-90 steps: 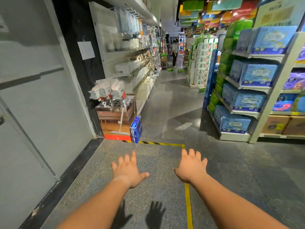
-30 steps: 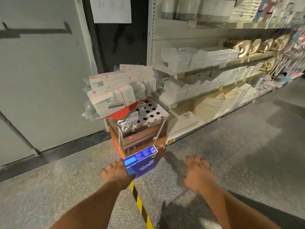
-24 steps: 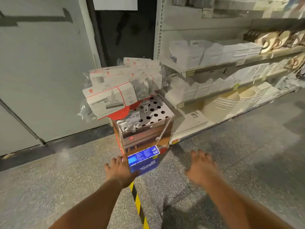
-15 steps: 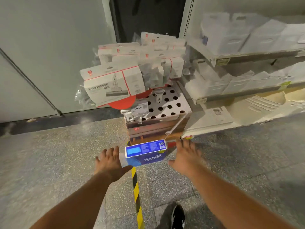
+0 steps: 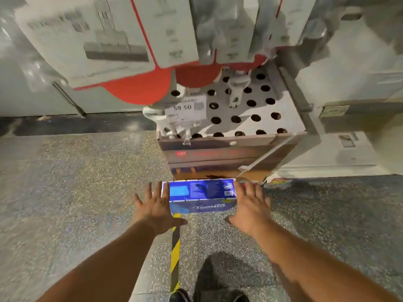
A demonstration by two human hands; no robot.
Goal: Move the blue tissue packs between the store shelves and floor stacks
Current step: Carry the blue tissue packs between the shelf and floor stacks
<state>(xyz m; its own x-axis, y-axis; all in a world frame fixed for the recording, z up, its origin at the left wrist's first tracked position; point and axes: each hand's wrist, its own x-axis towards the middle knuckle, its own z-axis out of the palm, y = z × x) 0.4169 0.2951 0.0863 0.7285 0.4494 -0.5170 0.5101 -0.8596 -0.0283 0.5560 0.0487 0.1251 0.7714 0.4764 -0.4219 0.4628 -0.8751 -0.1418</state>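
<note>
Two hands: the left hand [image 5: 156,209] and the right hand [image 5: 250,207] reach down on either side of one blue tissue pack [image 5: 201,196].
Tissue pack: it stands on the speckled floor [image 5: 76,192], right in front of a brown cardboard display box [image 5: 218,158], its long side towards the camera; white lettering runs along the near face, and the top face carries a pale blue panel and small print.
Left hand: fingers straight and spread, palm turned towards the pack's left end; the fingers lie right at that end, but whether they touch it cannot be told. It grasps nothing.
Right hand: fingers straight and spread, just beside the pack's right end; contact cannot be told here either. It grasps nothing.
Display box: its white top panel is full of round holes, and a price tag [image 5: 185,109] stands at its front left corner; one cardboard flap hangs open at the lower right.
Above the box: white packaged goods with red edging [image 5: 104,38] hang close to the camera, blurred.
Floor marking: a yellow and black striped tape [image 5: 175,253] runs from the pack towards the camera, between the forearms.
Bottom edge: dark shoes [image 5: 181,296] show just under the tape.
</note>
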